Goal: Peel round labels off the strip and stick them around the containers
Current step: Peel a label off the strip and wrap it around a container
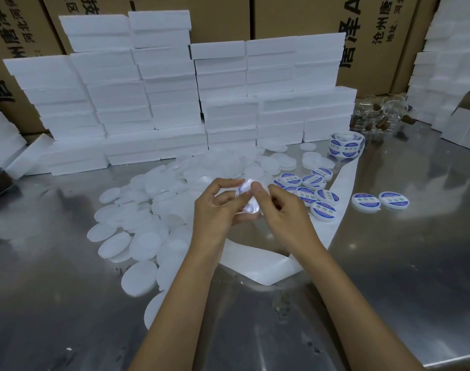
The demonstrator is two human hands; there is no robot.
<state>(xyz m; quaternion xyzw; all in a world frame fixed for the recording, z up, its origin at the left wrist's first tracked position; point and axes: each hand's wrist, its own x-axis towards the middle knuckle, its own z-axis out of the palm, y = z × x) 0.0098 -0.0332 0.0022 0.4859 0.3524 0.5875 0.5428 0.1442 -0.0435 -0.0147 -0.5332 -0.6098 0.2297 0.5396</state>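
Both hands meet above the steel table (pixel 389 277), working on one container (pixel 248 207). Left hand (pixel 217 210) cups this small round tub from below and behind, its fingers curled round the rim. Right hand (pixel 279 210) pinches at the tub's upper edge with thumb and forefinger, seemingly pressing down a label (pixel 245 186); glare washes out the face, so I cannot tell how much of the label is stuck.

The tub looks like thin translucent plastic: light, stiff enough to hold by the rim, smooth and likely slippery on its flat faces. The edge is the safest place to grip, leaving the face free for the sticker. A label is thin and limp and will probably cling to skin or fold on itself, so it is best held by one margin only and smoothed from one side across.

Unlabelled lids (pixel 137 228) lie heaped to the left, finished tubs (pixel 316 195) to the right, beside the spent strip (pixel 258 261). The roll (pixel 344 145) sits further back.
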